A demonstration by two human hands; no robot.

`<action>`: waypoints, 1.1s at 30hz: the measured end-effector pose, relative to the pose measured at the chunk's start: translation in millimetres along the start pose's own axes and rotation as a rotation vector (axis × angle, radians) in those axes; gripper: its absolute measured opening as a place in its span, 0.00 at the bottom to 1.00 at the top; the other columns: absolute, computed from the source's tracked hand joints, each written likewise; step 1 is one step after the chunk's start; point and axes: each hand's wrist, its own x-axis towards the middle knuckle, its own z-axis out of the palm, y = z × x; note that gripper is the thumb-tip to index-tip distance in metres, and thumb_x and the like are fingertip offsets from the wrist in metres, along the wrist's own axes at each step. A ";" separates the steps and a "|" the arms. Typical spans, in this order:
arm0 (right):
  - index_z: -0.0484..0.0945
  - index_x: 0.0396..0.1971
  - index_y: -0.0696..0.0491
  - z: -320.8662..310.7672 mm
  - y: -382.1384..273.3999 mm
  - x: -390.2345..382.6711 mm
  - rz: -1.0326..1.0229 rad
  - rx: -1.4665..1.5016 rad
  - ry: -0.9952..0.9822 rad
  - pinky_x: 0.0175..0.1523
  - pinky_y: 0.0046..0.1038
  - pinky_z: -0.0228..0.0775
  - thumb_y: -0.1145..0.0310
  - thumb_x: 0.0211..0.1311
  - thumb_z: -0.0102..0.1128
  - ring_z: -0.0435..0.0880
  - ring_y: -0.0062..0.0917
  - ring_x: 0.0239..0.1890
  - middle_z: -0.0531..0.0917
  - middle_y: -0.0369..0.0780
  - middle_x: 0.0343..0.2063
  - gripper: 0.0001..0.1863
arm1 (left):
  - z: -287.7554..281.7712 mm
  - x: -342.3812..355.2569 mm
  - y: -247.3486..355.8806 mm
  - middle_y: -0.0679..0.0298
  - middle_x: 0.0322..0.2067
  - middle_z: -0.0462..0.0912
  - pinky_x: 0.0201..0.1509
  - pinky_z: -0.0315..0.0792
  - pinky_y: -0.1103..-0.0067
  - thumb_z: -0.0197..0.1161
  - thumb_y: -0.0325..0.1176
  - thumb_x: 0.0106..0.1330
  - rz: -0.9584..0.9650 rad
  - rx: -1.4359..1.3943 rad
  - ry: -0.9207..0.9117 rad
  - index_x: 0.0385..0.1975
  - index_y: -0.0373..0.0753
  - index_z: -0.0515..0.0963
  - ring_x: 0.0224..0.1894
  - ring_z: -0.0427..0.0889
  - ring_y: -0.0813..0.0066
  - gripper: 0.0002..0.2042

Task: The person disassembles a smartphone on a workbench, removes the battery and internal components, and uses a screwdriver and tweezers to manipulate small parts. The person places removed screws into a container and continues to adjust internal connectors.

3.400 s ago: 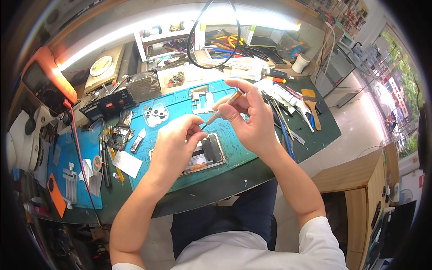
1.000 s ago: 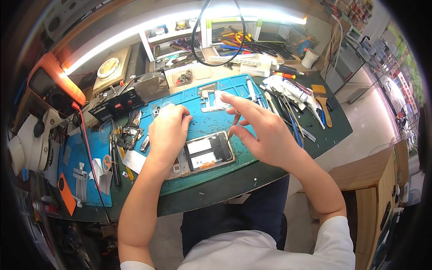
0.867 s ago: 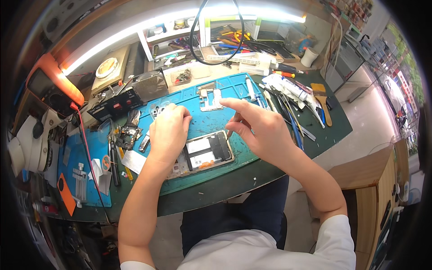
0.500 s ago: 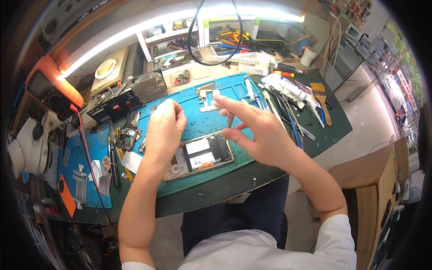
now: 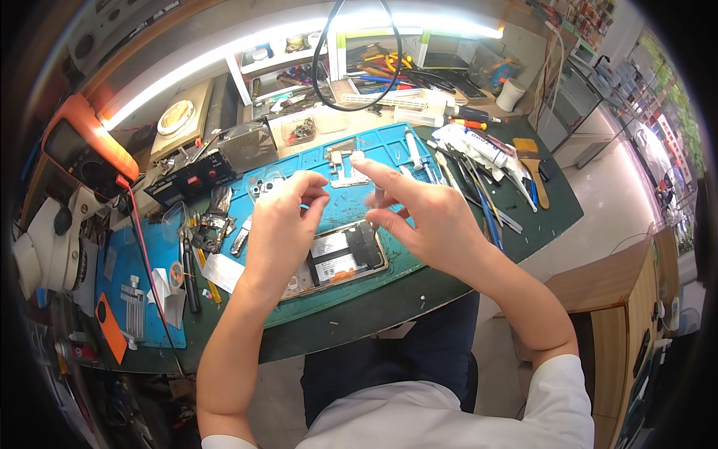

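My left hand (image 5: 283,224) is raised over the left end of an opened phone (image 5: 368,248), thumb and fingertips pinched together. Whatever sits in that pinch, if anything, is too small to make out. Across from it, my right hand (image 5: 426,218) hovers above the phone's right end. Its thumb and fingers close around a slim grey rod-like tool (image 5: 379,198), mostly hidden, while the index finger stretches out. The phone lies face down on the blue work mat (image 5: 336,207), its battery (image 5: 335,264) exposed. Behind the hands lies a phone circuit board (image 5: 345,176).
At the left stand an orange multimeter (image 5: 90,146) with a red lead and a black box-shaped device (image 5: 191,178). Tweezers, a brush (image 5: 529,153) and a white tube (image 5: 479,146) lie on the right. A black cable loop (image 5: 318,56) hangs at the back.
My left hand has shifted slightly right, toward the other hand, and its fingers have turned inward. My right hand has moved a little to the left. The phone stays put.
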 end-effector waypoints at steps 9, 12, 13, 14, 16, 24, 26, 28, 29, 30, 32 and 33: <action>0.73 0.71 0.51 -8.0 -0.4 -5.2 0.063 0.155 0.142 0.45 0.30 0.86 0.73 0.72 0.68 0.95 0.29 0.40 0.92 0.42 0.35 0.29 | 3.5 -8.9 19.3 0.60 0.35 0.90 0.43 0.84 0.75 0.74 0.21 0.64 -0.018 -0.186 -0.203 0.47 0.35 0.84 0.36 0.90 0.72 0.13; 0.71 0.71 0.53 -10.2 -2.0 -5.8 0.047 0.241 0.223 0.48 0.28 0.85 0.72 0.73 0.68 0.95 0.28 0.42 0.92 0.42 0.35 0.29 | 7.6 -9.6 22.9 0.59 0.35 0.91 0.44 0.85 0.75 0.74 0.21 0.64 0.011 -0.242 -0.192 0.47 0.35 0.84 0.37 0.91 0.72 0.13; 0.70 0.72 0.54 -11.7 -2.6 -6.4 0.046 0.242 0.210 0.51 0.28 0.84 0.72 0.74 0.68 0.94 0.26 0.43 0.92 0.42 0.36 0.30 | 7.7 -10.3 23.8 0.59 0.35 0.91 0.44 0.85 0.76 0.75 0.21 0.64 0.007 -0.241 -0.185 0.47 0.35 0.84 0.37 0.91 0.72 0.13; 0.69 0.73 0.55 -12.7 -2.4 -7.0 0.044 0.243 0.199 0.53 0.27 0.83 0.71 0.75 0.68 0.93 0.24 0.43 0.93 0.43 0.38 0.30 | 7.7 -10.8 24.5 0.59 0.36 0.91 0.45 0.85 0.76 0.75 0.21 0.64 0.004 -0.240 -0.176 0.47 0.35 0.84 0.37 0.91 0.72 0.13; 0.69 0.73 0.55 -13.1 -1.4 -8.2 0.060 0.235 0.202 0.54 0.28 0.83 0.72 0.75 0.67 0.93 0.24 0.44 0.93 0.44 0.39 0.30 | 8.4 -10.6 23.7 0.60 0.36 0.91 0.46 0.85 0.77 0.75 0.21 0.64 -0.010 -0.240 -0.170 0.47 0.35 0.84 0.38 0.91 0.74 0.13; 0.68 0.72 0.56 -13.7 -0.1 -10.3 0.125 0.384 0.198 0.57 0.28 0.83 0.72 0.78 0.63 0.91 0.25 0.49 0.91 0.44 0.43 0.27 | 9.3 -11.5 21.6 0.64 0.36 0.91 0.47 0.84 0.79 0.75 0.22 0.66 -0.053 -0.296 -0.140 0.47 0.35 0.85 0.40 0.90 0.79 0.11; 0.69 0.71 0.57 -13.2 0.2 -11.8 0.185 0.488 0.216 0.57 0.28 0.83 0.72 0.80 0.61 0.90 0.25 0.50 0.91 0.45 0.45 0.25 | 9.5 -11.9 22.4 0.64 0.36 0.91 0.47 0.84 0.79 0.75 0.23 0.67 -0.087 -0.328 -0.141 0.48 0.35 0.85 0.40 0.90 0.80 0.11; 0.69 0.70 0.57 -13.2 2.0 -12.3 0.207 0.494 0.219 0.57 0.28 0.83 0.71 0.80 0.60 0.90 0.25 0.52 0.90 0.45 0.46 0.23 | 10.4 -12.1 22.2 0.64 0.36 0.91 0.47 0.84 0.79 0.74 0.23 0.67 -0.095 -0.329 -0.135 0.48 0.34 0.85 0.40 0.90 0.80 0.11; 0.69 0.69 0.57 -13.1 2.5 -12.2 0.217 0.498 0.221 0.57 0.28 0.83 0.71 0.80 0.60 0.89 0.25 0.52 0.90 0.45 0.46 0.23 | 10.3 -12.2 21.8 0.64 0.36 0.91 0.48 0.84 0.79 0.74 0.23 0.67 -0.085 -0.313 -0.128 0.48 0.34 0.85 0.40 0.90 0.80 0.11; 0.69 0.69 0.57 -12.8 2.6 -12.4 0.211 0.492 0.225 0.57 0.28 0.83 0.72 0.80 0.60 0.89 0.25 0.52 0.90 0.46 0.46 0.22 | 10.4 -12.2 21.4 0.64 0.36 0.91 0.48 0.84 0.79 0.74 0.22 0.68 -0.075 -0.296 -0.121 0.48 0.34 0.85 0.40 0.90 0.80 0.11; 0.69 0.69 0.58 -12.1 2.4 -12.6 0.200 0.482 0.233 0.57 0.28 0.83 0.72 0.80 0.60 0.90 0.25 0.51 0.90 0.46 0.46 0.22 | 10.9 -12.4 21.1 0.64 0.36 0.91 0.48 0.84 0.79 0.74 0.22 0.68 -0.059 -0.286 -0.111 0.48 0.34 0.85 0.40 0.90 0.80 0.11; 0.69 0.69 0.58 -12.0 2.4 -12.4 0.203 0.475 0.238 0.57 0.28 0.84 0.72 0.80 0.60 0.90 0.25 0.51 0.90 0.46 0.46 0.22 | 11.1 -12.5 21.0 0.64 0.37 0.91 0.48 0.84 0.79 0.74 0.22 0.68 -0.051 -0.281 -0.107 0.48 0.34 0.85 0.40 0.91 0.80 0.11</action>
